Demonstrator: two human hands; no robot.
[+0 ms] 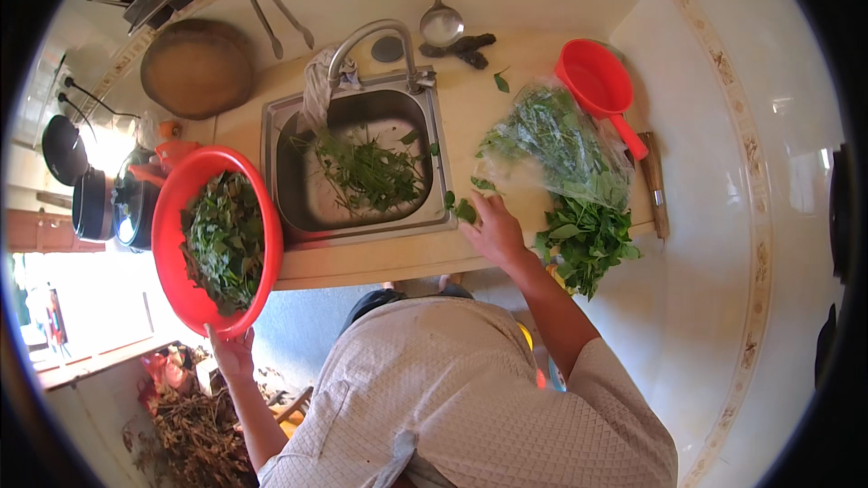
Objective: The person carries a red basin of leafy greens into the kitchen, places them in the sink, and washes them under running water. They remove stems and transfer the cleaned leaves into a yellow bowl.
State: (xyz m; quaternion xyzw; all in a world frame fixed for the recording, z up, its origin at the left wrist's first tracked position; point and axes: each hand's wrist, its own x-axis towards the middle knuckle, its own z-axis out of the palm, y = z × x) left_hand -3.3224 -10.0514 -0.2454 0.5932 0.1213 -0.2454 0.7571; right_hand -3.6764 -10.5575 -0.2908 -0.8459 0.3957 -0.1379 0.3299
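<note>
My left hand [232, 354] grips the near rim of a red plastic basin [166, 264], tilted at the left of the sink and holding many green leaves [230, 244]. My right hand [496, 227] is over the counter at the sink's right edge, its fingertips at a few small green leaves [464, 210]; whether it pinches them I cannot tell. Leafy stems [373, 176] lie in the stainless steel sink [268, 142] under the curved faucet [369, 26]. Right of my right hand, a clear plastic bag [563, 129] of greens lies on the counter, with a leafy bunch [586, 240] hanging over the front edge.
A red plastic dipper [597, 78] and a wooden-handled tool [654, 183] lie by the right wall. Behind the sink, a cloth [317, 95] drapes by the faucet and a metal ladle [442, 24] hangs. A round wooden board [196, 68] leans at the back left. Dry branches [196, 434] lie below left.
</note>
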